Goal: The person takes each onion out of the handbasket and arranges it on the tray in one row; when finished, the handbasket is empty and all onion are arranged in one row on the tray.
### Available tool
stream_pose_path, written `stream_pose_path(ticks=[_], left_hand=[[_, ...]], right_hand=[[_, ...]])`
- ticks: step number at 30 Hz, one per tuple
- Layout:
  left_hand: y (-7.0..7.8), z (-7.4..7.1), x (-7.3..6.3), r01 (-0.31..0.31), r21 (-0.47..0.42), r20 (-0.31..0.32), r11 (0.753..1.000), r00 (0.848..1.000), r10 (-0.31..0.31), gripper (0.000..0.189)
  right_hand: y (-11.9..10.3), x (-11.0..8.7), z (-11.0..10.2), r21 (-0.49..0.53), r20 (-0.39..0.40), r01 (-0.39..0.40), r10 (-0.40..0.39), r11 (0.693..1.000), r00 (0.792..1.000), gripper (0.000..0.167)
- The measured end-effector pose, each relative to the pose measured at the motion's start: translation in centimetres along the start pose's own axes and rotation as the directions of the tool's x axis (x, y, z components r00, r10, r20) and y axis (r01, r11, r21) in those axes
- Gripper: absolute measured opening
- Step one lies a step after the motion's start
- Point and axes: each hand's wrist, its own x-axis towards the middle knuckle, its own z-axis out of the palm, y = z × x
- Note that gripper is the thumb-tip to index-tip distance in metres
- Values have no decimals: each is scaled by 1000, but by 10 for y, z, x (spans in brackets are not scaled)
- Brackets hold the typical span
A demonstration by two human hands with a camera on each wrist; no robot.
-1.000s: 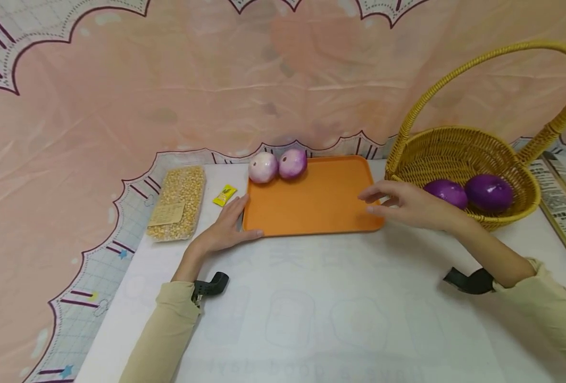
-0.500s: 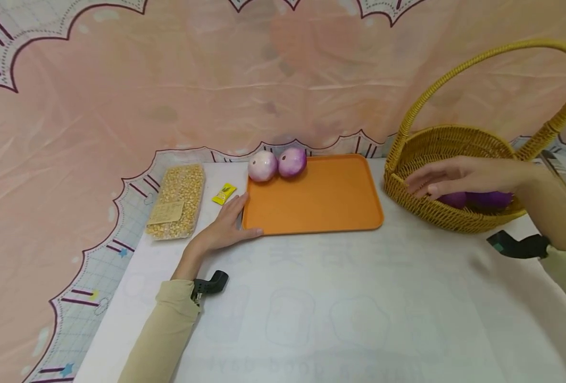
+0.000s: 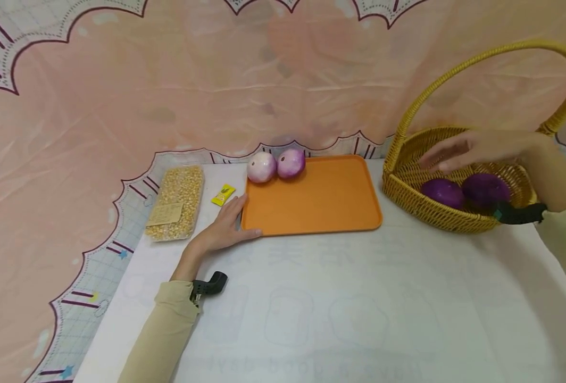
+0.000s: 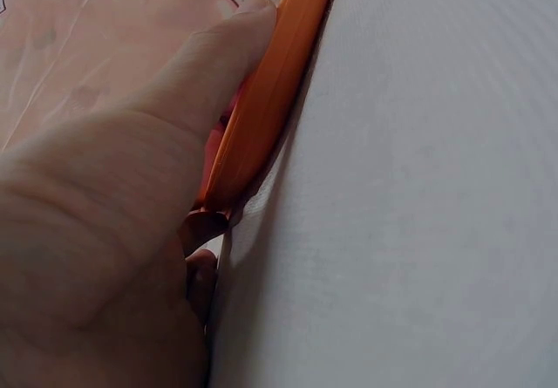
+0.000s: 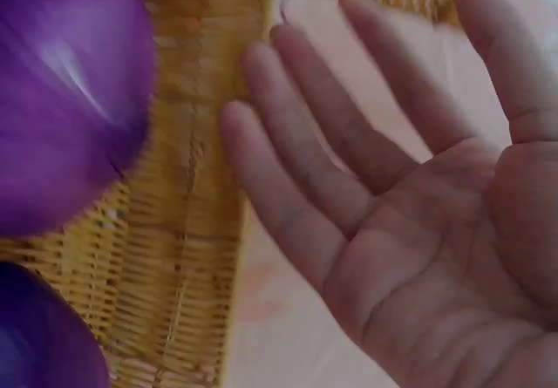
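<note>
My left hand rests at the near left corner of an orange tray, its thumb along the front rim and its fingers by the left side. The left wrist view shows the thumb against the tray's rim. Two pale purple onions sit side by side at the tray's back left. My right hand, fingers loosely extended and holding nothing, hovers over the wicker basket. Below it lie two glossy dark purple onion-like globes. In the right wrist view the bare palm shows beside the basket.
A clear pack of yellow corn kernels and a small yellow packet lie left of the tray. The basket's tall arched handle rises at the right. A patterned pink cloth hangs behind the white tabletop.
My right hand has moved right from the tray's right edge to the basket, then a little farther back and up over it. The left hand and the tray have stayed put.
</note>
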Motion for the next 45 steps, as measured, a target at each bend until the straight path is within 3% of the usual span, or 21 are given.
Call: stream_pose_path(ticks=[3, 8, 14, 19, 22, 29, 45], left_hand=[[-1, 1, 0, -2, -2, -3, 1000, 1000, 2, 104], [0, 2, -1, -6, -5, -1, 1000, 1000, 6, 104], [0, 1, -3, -3, -4, -3, 1000, 1000, 3, 104], [0, 1, -4, 6, -12, 3, 1000, 1000, -6, 104], [-1, 1, -4, 5, -11, 2, 1000, 1000, -5, 104], [-1, 0, -4, 5, -7, -1, 1000, 1000, -5, 104], [-1, -1, -2, -8, 0, -5, 1000, 1000, 8, 104]], right_hand=[[7, 5, -11, -82, -29, -61, 59, 995, 998, 35], [22, 18, -18, -50, 109, -96, 101, 994, 989, 47], [37, 24, -24, 76, 186, -135, 119, 988, 975, 49], [42, 26, -27, 278, 339, -178, 77, 944, 938, 48], [42, 28, -25, 343, 395, -188, 41, 920, 918, 47], [41, 32, -21, 367, 435, -182, 5, 912, 900, 48], [39, 48, -7, 347, 445, -179, 6, 921, 895, 44]])
